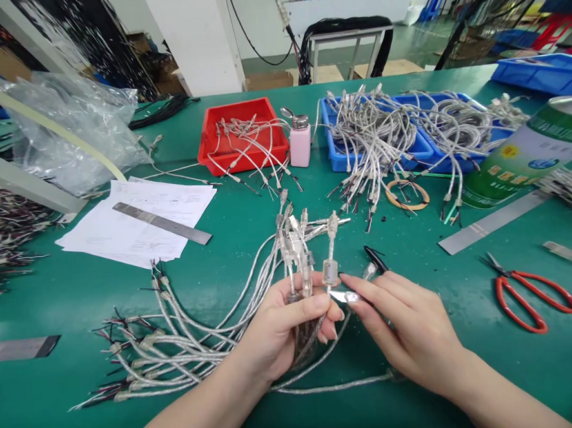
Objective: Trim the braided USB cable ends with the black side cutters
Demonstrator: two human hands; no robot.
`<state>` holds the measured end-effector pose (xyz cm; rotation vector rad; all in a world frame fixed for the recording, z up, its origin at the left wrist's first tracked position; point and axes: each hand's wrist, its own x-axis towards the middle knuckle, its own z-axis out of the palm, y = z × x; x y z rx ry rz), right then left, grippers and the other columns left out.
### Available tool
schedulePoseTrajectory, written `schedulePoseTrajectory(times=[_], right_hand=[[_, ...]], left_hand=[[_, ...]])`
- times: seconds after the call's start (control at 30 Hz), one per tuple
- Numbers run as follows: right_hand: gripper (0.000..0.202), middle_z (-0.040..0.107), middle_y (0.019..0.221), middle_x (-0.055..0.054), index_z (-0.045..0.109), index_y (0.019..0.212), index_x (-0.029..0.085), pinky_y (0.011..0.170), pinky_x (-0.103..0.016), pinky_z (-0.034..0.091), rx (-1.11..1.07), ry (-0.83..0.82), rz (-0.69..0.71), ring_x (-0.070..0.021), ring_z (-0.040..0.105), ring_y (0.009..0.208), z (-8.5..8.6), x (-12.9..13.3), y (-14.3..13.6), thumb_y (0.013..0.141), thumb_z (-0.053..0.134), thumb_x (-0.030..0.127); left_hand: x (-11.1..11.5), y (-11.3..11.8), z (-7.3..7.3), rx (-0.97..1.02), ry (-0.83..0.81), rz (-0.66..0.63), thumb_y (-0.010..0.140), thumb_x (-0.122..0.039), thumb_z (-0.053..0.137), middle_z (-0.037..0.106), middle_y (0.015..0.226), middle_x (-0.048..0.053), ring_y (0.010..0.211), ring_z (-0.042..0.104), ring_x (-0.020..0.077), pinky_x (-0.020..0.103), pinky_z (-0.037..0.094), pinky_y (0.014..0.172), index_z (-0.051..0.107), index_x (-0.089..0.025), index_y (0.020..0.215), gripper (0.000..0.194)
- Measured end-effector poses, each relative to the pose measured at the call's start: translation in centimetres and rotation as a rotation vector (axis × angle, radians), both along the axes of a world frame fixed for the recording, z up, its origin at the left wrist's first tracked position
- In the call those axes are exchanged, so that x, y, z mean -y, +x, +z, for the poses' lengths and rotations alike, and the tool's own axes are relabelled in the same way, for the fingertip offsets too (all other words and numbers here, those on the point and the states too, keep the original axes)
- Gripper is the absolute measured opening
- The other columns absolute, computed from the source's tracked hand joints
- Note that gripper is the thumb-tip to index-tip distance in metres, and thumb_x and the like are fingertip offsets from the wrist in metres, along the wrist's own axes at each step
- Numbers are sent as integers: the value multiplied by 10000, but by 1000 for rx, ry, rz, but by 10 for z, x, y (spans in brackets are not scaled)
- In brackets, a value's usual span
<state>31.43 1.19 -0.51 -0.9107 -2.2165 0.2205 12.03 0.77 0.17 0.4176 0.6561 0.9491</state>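
Observation:
My left hand (pixel 287 323) is closed round a bundle of clear-jacketed cables (pixel 295 246), their plug ends pointing up and away. One cable among them stands a little apart, with a clear cylindrical ferrite bead (pixel 330 272) just above my left fingertips. Pinched in my right hand (pixel 410 335) is a small shiny metal blade (pixel 344 296), its tip against that cable below the bead. A black handle-like piece (pixel 376 259) sticks out behind my right fingers; whether it joins the blade is hidden. The cables' stripped wire ends (pixel 124 353) fan out on the table at left.
Red-handled scissors (pixel 528 293) lie at right, near a steel ruler (pixel 490 224) and a green can (pixel 519 154). Behind stand a red tray (pixel 207 138), a pink bottle (pixel 300 145) and a blue tray (pixel 333 150) of cables. Papers (pixel 123 240) carry another ruler (pixel 163 223).

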Motion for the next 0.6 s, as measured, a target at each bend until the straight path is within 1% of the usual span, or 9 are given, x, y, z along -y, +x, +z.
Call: schedulePoseTrajectory(times=[0.13, 0.3, 0.4, 0.53, 0.6], right_hand=[[244, 613, 839, -70, 571, 1206, 81, 653, -303, 430, 5, -5, -14, -173, 527, 703, 0, 1, 1, 998, 481, 168], [253, 608, 817, -59, 572, 1215, 95, 613, -285, 428, -1, -21, -2, -164, 524, 674, 1, 2, 1, 1005, 458, 177], [246, 608, 829, -66, 572, 1211, 87, 637, -298, 427, 10, 7, -25, -171, 509, 682, 1, 0, 0, 999, 480, 169], [256, 602, 831, -74, 564, 1221, 74, 665, -314, 417, 30, 67, -53, -182, 484, 696, 0, 0, -1, 980, 520, 146], [257, 591, 814, -68, 559, 1227, 72, 642, -303, 411, 15, 39, -29, -175, 487, 686, 0, 1, 0, 987, 504, 147]], left_hand=[[0, 0, 2, -11, -3, -5, 764, -149, 748, 697, 649, 48, 488, 619, 90, 145, 473, 472, 587, -93, 961, 260], [0, 1, 2, -35, -15, -4, 732, -181, 779, 689, 632, 41, 478, 609, 96, 151, 445, 455, 587, -107, 957, 305], [0, 1, 1, -34, -29, -2, 716, -190, 790, 685, 628, 40, 475, 607, 96, 151, 442, 450, 589, -99, 960, 329], [0, 1, 1, -22, -29, 8, 719, -181, 790, 694, 637, 44, 475, 613, 96, 149, 459, 457, 594, -104, 946, 310], [0, 1, 1, -14, -14, 4, 725, -176, 784, 699, 642, 47, 477, 617, 97, 151, 467, 462, 597, -108, 933, 288]])
